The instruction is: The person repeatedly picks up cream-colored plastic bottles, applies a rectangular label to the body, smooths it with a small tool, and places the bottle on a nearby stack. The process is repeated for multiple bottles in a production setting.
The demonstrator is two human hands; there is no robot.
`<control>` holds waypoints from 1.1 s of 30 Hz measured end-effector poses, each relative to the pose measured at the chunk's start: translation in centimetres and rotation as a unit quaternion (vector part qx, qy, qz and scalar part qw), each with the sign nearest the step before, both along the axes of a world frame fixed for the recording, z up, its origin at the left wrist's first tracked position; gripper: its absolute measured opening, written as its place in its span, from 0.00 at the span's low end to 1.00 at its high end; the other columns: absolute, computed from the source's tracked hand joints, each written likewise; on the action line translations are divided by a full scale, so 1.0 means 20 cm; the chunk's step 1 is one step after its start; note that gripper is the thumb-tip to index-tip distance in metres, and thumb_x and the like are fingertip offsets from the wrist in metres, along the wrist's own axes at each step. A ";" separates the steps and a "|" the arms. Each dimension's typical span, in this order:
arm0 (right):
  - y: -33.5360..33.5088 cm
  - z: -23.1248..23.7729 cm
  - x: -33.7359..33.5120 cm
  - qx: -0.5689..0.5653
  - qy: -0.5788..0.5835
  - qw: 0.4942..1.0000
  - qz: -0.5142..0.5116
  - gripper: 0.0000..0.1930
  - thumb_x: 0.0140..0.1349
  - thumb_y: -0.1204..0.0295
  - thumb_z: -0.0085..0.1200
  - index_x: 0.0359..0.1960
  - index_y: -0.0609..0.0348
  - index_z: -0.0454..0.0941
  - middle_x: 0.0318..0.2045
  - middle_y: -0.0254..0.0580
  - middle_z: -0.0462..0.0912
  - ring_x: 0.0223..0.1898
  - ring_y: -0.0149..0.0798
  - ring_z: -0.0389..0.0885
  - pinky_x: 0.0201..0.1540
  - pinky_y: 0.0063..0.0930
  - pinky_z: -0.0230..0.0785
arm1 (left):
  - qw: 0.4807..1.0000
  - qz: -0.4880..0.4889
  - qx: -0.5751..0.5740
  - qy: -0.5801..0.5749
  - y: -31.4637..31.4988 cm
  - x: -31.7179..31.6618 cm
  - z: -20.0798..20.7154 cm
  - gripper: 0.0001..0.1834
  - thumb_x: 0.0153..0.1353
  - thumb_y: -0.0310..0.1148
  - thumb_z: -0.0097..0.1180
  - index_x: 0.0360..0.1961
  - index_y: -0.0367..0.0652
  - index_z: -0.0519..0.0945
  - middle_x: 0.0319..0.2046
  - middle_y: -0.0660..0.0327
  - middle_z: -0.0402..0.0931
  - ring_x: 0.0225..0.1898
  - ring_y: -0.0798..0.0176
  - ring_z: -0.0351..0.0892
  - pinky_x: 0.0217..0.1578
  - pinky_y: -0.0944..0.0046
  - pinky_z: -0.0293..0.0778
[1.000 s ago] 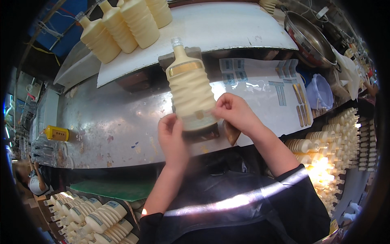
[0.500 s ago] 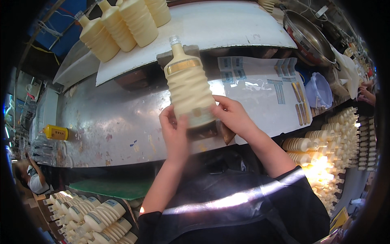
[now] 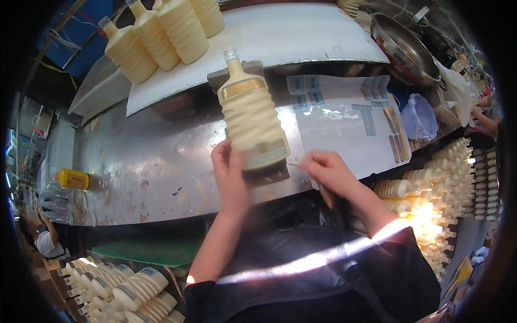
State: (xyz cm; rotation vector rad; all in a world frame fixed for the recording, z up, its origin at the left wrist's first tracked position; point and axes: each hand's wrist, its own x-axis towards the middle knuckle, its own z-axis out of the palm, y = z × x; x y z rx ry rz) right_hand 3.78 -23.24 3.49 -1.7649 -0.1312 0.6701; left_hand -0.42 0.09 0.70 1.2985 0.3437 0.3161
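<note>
A cream bottle (image 3: 250, 116) with wavy sides lies back on a dark support, its neck pointing away from me. It has a gold band near the shoulder and a grey-green decorated band (image 3: 268, 153) at its base. My left hand (image 3: 230, 175) grips the lower left side of the bottle, thumb on the front. Off the bottle's lower right corner, my right hand (image 3: 327, 171) is closed and slightly blurred. A brown, flat, tapered tool (image 3: 326, 195) shows beneath it, and a thin tip sticks out toward the bottle; its exact kind is unclear.
Label sheets (image 3: 350, 124) lie right of the bottle, beside a lilac bucket (image 3: 419, 119) and large pan (image 3: 404, 48). Several cream bottles (image 3: 183, 32) stand on the white board behind. A yellow container (image 3: 73, 178) is at left. Stacked bottles fill both lower sides.
My right hand has left the bottle's lower right side and moved right, taking the brown tool with it. The left hand stays on the bottle, and the base band shows more fully.
</note>
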 end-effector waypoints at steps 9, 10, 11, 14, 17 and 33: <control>-0.44 -0.45 -0.46 -0.430 -0.055 0.876 0.210 0.15 0.66 0.61 0.51 0.42 0.56 0.86 0.39 0.55 0.87 0.43 0.59 0.85 0.48 0.52 0.77 | 0.998 -0.016 -0.058 -0.012 0.04 -0.04 0.03 0.21 0.79 0.39 0.43 0.63 0.40 0.78 0.46 0.69 0.78 0.40 0.76 0.69 0.42 0.73 0.63; -0.42 -0.46 -0.48 -0.362 -0.046 0.907 0.212 0.15 0.65 0.61 0.52 0.43 0.56 0.86 0.40 0.57 0.87 0.43 0.59 0.85 0.48 0.52 0.77 | 0.998 -0.018 -0.059 -0.013 0.05 -0.04 0.03 0.21 0.79 0.39 0.43 0.63 0.40 0.78 0.47 0.69 0.79 0.41 0.76 0.69 0.42 0.72 0.64; -0.40 -0.50 -0.50 -0.337 -0.061 0.917 0.207 0.15 0.66 0.62 0.53 0.43 0.58 0.86 0.39 0.57 0.87 0.42 0.58 0.86 0.48 0.50 0.77 | 0.998 -0.020 -0.058 -0.014 0.06 -0.05 0.02 0.21 0.79 0.40 0.43 0.63 0.40 0.78 0.48 0.69 0.79 0.42 0.76 0.70 0.42 0.72 0.64; -0.27 -0.58 -0.48 -0.239 0.010 0.962 0.132 0.12 0.69 0.67 0.53 0.42 0.62 0.86 0.35 0.54 0.87 0.37 0.50 0.86 0.43 0.43 0.77 | 0.997 -0.020 -0.069 -0.013 0.07 -0.06 0.00 0.22 0.79 0.39 0.43 0.64 0.40 0.78 0.51 0.68 0.79 0.45 0.76 0.71 0.43 0.71 0.64; -0.18 -0.67 -0.38 -0.144 0.250 0.957 -0.005 0.09 0.71 0.70 0.54 0.40 0.62 0.84 0.28 0.45 0.83 0.28 0.39 0.79 0.30 0.36 0.71 | 0.998 -0.023 -0.057 -0.013 0.08 -0.07 -0.02 0.22 0.78 0.39 0.44 0.65 0.40 0.78 0.52 0.68 0.79 0.46 0.75 0.72 0.44 0.70 0.65; -0.73 -0.81 -0.23 0.065 0.071 0.832 -0.546 0.06 0.66 0.80 0.50 0.40 0.58 0.78 0.15 0.34 0.70 0.09 0.32 0.65 0.09 0.29 0.49 | 0.997 -0.009 -0.074 0.004 0.04 -0.07 0.02 0.21 0.76 0.32 0.46 0.67 0.36 0.74 0.58 0.60 0.78 0.55 0.70 0.74 0.55 0.67 0.67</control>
